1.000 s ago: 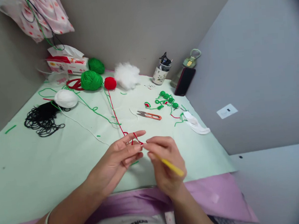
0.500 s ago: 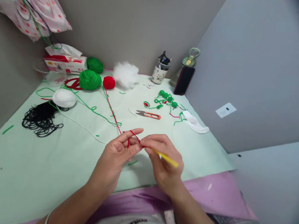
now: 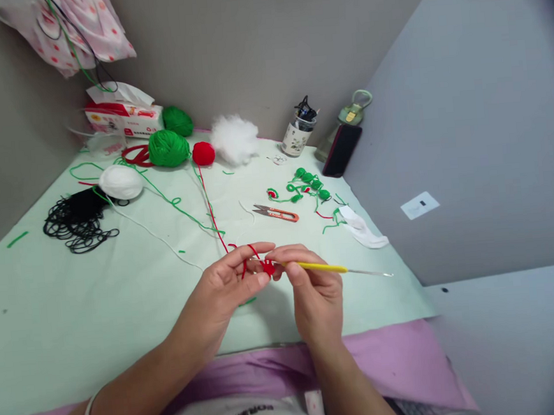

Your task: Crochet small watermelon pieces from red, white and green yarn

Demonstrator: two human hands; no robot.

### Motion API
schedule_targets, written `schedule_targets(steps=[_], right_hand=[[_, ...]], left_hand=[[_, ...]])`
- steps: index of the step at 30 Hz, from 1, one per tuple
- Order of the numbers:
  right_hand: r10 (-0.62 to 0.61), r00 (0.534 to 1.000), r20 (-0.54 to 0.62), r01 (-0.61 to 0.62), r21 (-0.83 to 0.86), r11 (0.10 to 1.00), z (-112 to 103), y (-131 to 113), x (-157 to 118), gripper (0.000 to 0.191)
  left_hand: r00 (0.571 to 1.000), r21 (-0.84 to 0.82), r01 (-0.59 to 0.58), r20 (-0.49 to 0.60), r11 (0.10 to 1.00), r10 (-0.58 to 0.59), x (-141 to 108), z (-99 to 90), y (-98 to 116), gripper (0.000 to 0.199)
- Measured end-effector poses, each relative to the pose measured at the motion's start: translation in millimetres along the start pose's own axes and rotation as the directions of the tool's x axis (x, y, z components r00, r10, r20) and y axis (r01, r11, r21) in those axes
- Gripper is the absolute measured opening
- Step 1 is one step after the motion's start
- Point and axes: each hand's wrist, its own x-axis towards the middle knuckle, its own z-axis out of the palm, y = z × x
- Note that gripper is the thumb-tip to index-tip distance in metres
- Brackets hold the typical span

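My left hand (image 3: 232, 280) pinches a small red crochet piece (image 3: 268, 268) between thumb and fingers, and red yarn loops over its raised index finger. That yarn runs back across the table to the red yarn ball (image 3: 204, 154). In my right hand (image 3: 316, 287) is a yellow-handled crochet hook (image 3: 327, 267), gripped like a pencil. One metal end of the hook sticks out to the right; the other end reaches the red piece, close to the left fingertips. A short green yarn scrap (image 3: 248, 301) lies below the hands.
Thread snips (image 3: 277, 213) lie beyond my hands, with small green crocheted pieces (image 3: 306, 177) behind. Green (image 3: 169, 147) and white yarn balls (image 3: 120, 182), black yarn (image 3: 80, 216) and white stuffing (image 3: 234, 139) sit farther back. A phone (image 3: 343, 150) leans against a bottle at right.
The hook has swung from pointing down toward me to lying nearly level, its far end now showing at right. More of the red crochet piece shows between my hands.
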Motion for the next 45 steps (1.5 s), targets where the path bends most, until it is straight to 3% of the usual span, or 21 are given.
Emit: schedule_targets(steps=[4,6,8,10,12,15,17,19,21,24,27,28,30,32,34,36,38,40,42,44,45], right_hand=[[-0.047,0.999,0.000,0.047,-0.072,0.996,1,-2,-2,0.018],[-0.128,0.991,0.037,0.133,-0.183,0.974,1,-4,-4,0.020],[-0.264,0.958,0.109,0.286,-0.372,0.883,0,-2,-8,0.025],[-0.380,0.900,0.216,0.434,-0.534,0.726,-1,1,-12,0.032],[-0.424,0.865,0.267,0.496,-0.571,0.654,-3,4,-14,0.037],[-0.352,0.931,0.099,0.359,-0.428,0.829,-6,3,-10,0.031],[-0.213,0.976,-0.047,0.197,-0.235,0.952,-7,0,-3,0.022],[-0.079,0.993,-0.092,0.075,-0.055,0.996,-7,-3,2,0.019],[-0.032,0.997,-0.073,0.031,-0.010,0.999,-5,-3,2,0.021],[-0.198,0.980,0.006,0.191,-0.287,0.939,0,0,-4,0.019],[-0.420,0.897,0.140,0.429,-0.514,0.743,4,4,-11,0.034],[-0.433,0.890,0.145,0.443,-0.508,0.739,4,5,-12,0.037],[-0.355,0.932,0.078,0.355,-0.403,0.843,2,4,-10,0.032],[-0.175,0.985,0.007,0.172,-0.221,0.960,-1,2,-5,0.021],[-0.024,1.000,-0.003,0.024,-0.059,0.998,-5,-1,-1,0.018],[0.024,1.000,0.015,-0.024,-0.012,1.000,-7,-4,-1,0.020],[-0.057,0.998,0.035,0.060,-0.116,0.991,-7,-6,-3,0.020],[-0.224,0.966,0.127,0.254,-0.314,0.915,-6,-6,-7,0.024],[-0.388,0.882,0.265,0.470,-0.492,0.732,-5,-4,-11,0.030],[-0.459,0.818,0.346,0.571,-0.587,0.575,-4,-2,-13,0.035],[-0.464,0.819,0.338,0.567,-0.606,0.558,-4,-2,-13,0.035]], left_hand=[[1.000,0.061,0.003,0.004,0.998,-0.003,0,0.4,2,0.031],[1.000,0.065,0.003,-0.024,0.998,-0.002,1,0.7,2,0.033],[0.999,0.026,0.005,-0.051,1.000,-0.004,2,1.7,2,0.036],[0.999,-0.046,0.024,-0.048,0.999,-0.026,3,2.3,-1,0.039],[0.997,-0.121,0.075,-0.007,0.990,-0.076,5,1.5,-3,0.038],[0.989,-0.195,0.145,0.039,0.970,-0.140,8,-2.6,-3,0.034],[0.990,-0.195,0.141,0.027,0.971,-0.138,9,-5.0,-2,0.032],[0.996,-0.140,0.085,-0.012,0.987,-0.088,9,-5.1,-1,0.030],[0.998,-0.051,-0.017,-0.061,0.999,0.014,8,-2.8,-2,0.031],[0.989,0.018,-0.119,-0.085,0.993,0.120,5,2.1,-6,0.045],[0.997,-0.020,-0.051,-0.054,0.999,0.050,4,3.7,-10,0.055],[0.999,-0.027,-0.011,-0.041,1.000,0.010,4,3.2,-10,0.055],[0.998,-0.032,0.059,-0.004,0.998,-0.059,5,0.8,-8,0.050],[0.994,-0.039,0.100,0.045,0.994,-0.098,6,-2.3,-4,0.045],[0.991,-0.052,0.112,0.082,0.992,-0.107,6,-4.8,-1,0.041],[0.991,-0.050,0.114,0.081,0.992,-0.110,5,-5.7,2,0.037],[0.995,-0.037,0.086,0.047,0.996,-0.084,4,-4.5,2,0.036],[1.000,-0.027,0.019,-0.003,0.999,-0.019,2,-1.8,1,0.039],[0.999,-0.048,-0.028,-0.046,0.998,0.026,2,0.9,0,0.045],[0.999,-0.114,0.009,-0.039,0.993,-0.014,3,1.6,-1,0.048],[0.998,-0.155,0.052,-0.017,0.987,-0.055,4,1.1,-1,0.047]])
